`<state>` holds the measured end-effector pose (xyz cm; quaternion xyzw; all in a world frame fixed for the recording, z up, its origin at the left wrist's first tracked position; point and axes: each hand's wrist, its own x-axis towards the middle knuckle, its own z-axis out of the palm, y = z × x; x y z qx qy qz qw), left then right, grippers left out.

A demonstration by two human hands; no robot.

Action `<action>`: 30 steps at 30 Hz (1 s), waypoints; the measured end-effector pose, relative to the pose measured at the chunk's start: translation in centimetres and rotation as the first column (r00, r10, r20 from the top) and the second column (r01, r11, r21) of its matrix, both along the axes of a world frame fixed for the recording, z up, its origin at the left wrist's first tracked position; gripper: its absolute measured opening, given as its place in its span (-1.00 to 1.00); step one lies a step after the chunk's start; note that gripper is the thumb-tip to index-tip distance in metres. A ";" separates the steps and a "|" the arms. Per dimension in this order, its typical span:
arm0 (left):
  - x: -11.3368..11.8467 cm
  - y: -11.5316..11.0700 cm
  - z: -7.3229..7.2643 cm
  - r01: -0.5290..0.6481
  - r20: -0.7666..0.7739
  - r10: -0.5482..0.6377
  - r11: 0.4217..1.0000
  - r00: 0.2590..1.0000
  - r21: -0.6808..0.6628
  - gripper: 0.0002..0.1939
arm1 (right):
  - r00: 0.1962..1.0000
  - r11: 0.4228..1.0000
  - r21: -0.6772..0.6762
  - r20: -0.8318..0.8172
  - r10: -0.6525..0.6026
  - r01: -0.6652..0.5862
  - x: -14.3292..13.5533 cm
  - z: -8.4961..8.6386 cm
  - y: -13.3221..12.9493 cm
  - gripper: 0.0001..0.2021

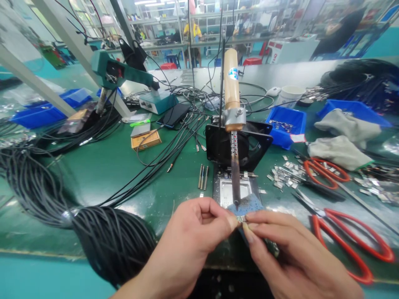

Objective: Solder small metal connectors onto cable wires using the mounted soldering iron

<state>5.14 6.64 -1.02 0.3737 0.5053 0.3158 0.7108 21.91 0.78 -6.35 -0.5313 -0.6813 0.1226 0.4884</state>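
A small metal connector (241, 218) sits pinched between the fingertips of both hands, just under the tip of a soldering iron. My left hand (199, 230) grips its left side with thumb and forefinger. From the right, my right hand (280, 241) holds it with thumb and fingers. The soldering iron (231, 87) has a wooden handle and hangs tip-down in a metal clamp. Beneath the tip lies a blue sponge (249, 203), partly hidden by the hands. Behind it is a shallow metal tray (226, 189).
A black fan (215, 143) stands behind the iron. Red-handled scissors (339, 220) and loose metal pieces (285, 176) lie at right, near a blue bin (285, 118). A thick black cable bundle (115, 236) fills the left front. People are in the background.
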 end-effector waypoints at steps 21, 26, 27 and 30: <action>0.2 0.3 0.2 -0.016 -0.054 0.016 1.000 0.998 -0.009 -0.76 | 0.998 0.998 0.053 0.053 0.013 -0.016 0.1 -0.2 0.5 -0.79; 0.3 0.4 0.1 -0.024 -0.057 0.024 1.000 0.998 -0.006 -0.76 | 0.989 0.995 0.050 0.130 0.073 -0.080 0.7 -0.3 0.6 -0.82; 0.3 0.4 0.0 -0.024 -0.057 0.024 1.000 0.998 -0.003 -0.76 | 0.991 0.996 0.054 0.119 0.063 -0.070 0.7 -0.3 0.6 -0.82; 0.2 0.4 0.0 -0.021 -0.052 0.021 1.000 0.998 -0.001 -0.77 | 0.995 0.997 0.069 0.091 0.040 -0.047 0.5 -0.2 0.5 -0.81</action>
